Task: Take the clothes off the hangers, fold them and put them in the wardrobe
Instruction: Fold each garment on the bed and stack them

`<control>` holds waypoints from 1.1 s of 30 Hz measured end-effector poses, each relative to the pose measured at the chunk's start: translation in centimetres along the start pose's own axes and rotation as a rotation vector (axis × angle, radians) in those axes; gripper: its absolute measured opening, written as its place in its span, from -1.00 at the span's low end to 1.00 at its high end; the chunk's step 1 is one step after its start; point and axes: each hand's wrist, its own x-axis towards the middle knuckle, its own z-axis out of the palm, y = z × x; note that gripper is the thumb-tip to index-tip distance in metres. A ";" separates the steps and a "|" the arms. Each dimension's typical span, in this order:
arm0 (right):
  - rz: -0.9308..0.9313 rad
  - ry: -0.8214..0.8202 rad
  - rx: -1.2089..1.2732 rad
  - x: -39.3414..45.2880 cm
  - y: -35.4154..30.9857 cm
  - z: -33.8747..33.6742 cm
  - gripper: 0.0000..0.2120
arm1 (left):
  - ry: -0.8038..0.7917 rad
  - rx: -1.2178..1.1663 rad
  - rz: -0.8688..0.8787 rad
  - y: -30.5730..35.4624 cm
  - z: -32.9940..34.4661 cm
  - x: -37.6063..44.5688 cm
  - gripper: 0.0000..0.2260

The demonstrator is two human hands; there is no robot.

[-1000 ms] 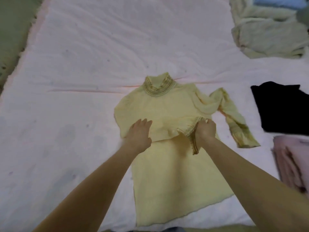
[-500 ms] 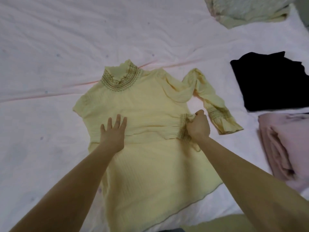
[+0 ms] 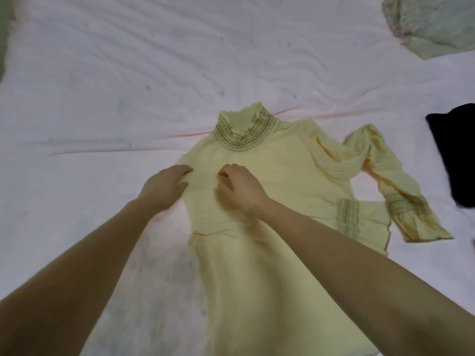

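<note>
Head view, folding stage. We see the yellow blouse (image 3: 280,191) lying flat on the white bedsheet (image 3: 128,73), collar away from us. Half a second ago our right hand (image 3: 241,188) pinched the folded-over left sleeve cuff (image 3: 347,217); it has since released that cuff, which now lies across the waist, and has moved to the blouse's left shoulder. There its fingers curl onto the fabric, apparently pinching it. Our left hand (image 3: 164,183) has shifted up to the shoulder edge, fingers bent over it; whether it grips we cannot tell. One sleeve is thus folded; the other sleeve (image 3: 385,176) trails toward a black garment (image 3: 455,155). Open sheet lies left and beyond; a pale green garment (image 3: 437,21) occupies the far right corner.
</note>
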 end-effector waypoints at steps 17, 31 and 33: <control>0.130 0.021 0.217 4.8 -4.9 4.4 -0.92 | -0.102 -0.192 0.157 -7.4 -3.0 4.2 -0.89; 0.432 0.363 0.109 -4.9 0.3 0.8 -0.87 | 0.061 0.260 0.632 -0.5 4.5 -5.8 -0.61; 0.533 0.378 0.058 -7.6 2.7 -0.4 -0.83 | 0.078 0.308 0.605 0.8 5.3 -6.1 -0.62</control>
